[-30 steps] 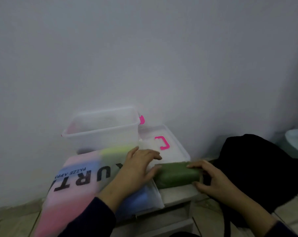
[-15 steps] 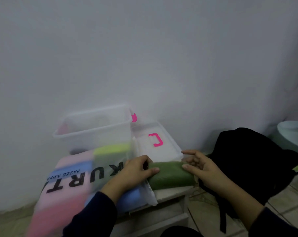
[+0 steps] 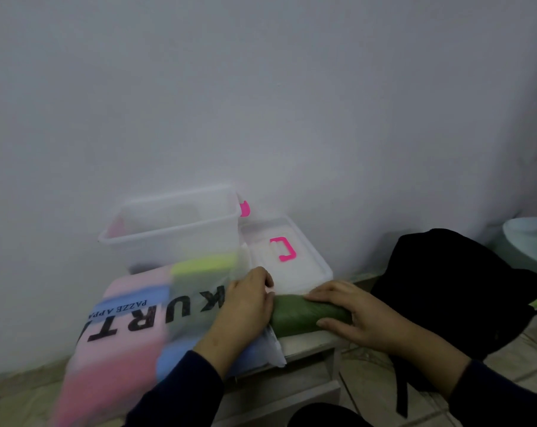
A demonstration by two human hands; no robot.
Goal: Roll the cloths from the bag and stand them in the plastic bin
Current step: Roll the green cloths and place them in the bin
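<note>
A dark green cloth [image 3: 304, 317] lies rolled into a tube on the white shelf top [image 3: 304, 345], in front of the lid. My left hand [image 3: 245, 303] curls its fingers round the roll's left end, its wrist lying over the bag. Over the roll's right end sits my right hand [image 3: 347, 312], fingers on top and thumb at the front. The clear plastic bin [image 3: 168, 229] stands open against the wall behind the hands. A translucent printed bag [image 3: 131, 318] holding pink, blue and yellow cloths lies at the left.
The bin's clear lid [image 3: 304, 266] with a pink handle lies flat to the right of the bin. A black backpack [image 3: 461, 288] sits on the floor at the right, and a pale round object [image 3: 529, 241] beyond it. The wall is close behind.
My right hand has come down over the roll's right end and closed on it. My left hand has closed on the left end. The roll looks tighter.
</note>
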